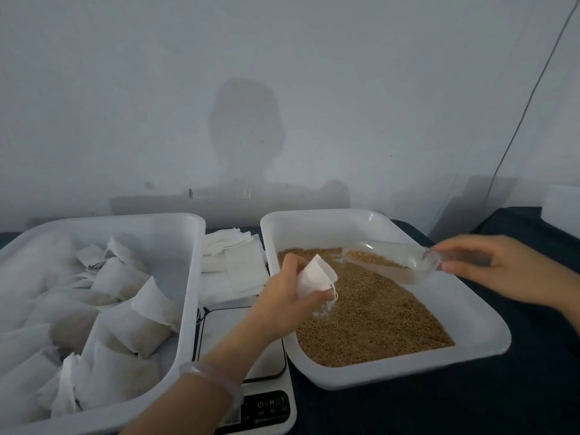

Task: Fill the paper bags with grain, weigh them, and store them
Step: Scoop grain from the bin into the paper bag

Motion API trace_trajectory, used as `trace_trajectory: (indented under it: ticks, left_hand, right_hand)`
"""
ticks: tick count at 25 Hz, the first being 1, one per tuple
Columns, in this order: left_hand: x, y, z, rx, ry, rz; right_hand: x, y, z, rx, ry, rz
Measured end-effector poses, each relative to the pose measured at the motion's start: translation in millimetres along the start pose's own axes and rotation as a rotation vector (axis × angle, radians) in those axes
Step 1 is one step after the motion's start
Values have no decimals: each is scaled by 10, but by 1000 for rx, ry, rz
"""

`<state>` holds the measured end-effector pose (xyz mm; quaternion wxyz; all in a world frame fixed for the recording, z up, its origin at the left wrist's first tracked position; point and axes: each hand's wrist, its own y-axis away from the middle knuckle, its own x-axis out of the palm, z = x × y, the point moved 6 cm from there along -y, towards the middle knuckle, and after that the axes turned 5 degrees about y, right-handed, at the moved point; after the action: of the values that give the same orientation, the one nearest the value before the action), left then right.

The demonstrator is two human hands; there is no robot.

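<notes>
Her left hand (284, 295) grips an open paper bag (315, 274) over the grain tray (470, 315); the right hand (489, 268) holds a clear scoop (392, 262) carrying grain.

White trays (480, 337), golden-brown grain (370, 321), dark tablecloth (470, 403).

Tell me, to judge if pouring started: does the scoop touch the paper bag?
Apart. The head view shows a strip of grain between the scoop and the paper bag.
</notes>
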<state>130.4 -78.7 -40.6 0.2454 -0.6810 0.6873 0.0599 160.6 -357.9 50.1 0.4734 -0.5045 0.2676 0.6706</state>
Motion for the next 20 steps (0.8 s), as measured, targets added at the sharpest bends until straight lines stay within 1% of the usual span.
trace_trajectory:
  ticks: [3,7,10,12,15,18,20]
  left_hand:
    - [89,-15,28,4,36,-18]
    - [132,-53,-59,8,144,-16]
    - [197,-124,-84,-16,69,25]
    - [245,-178,-61,-69,48,29]
    - [274,-208,-36,-107,-51,7]
    - [279,-199,-15,-102,-79,1]
    - [282,-191,-19,-89,-126,-7]
  right_hand:
    - [-153,-87,164,-53,22,7]
    - [-207,-237,346,-80,153,72]
    - [-314,-339,522,-130,252,54]
    - [-383,-431,642,-173,406,15]
    - [-402,-553,796,-232,637,-20]
    - [-363,-595,892,-262,707,-20]
    - [-373,-596,951,-277,741,-57]
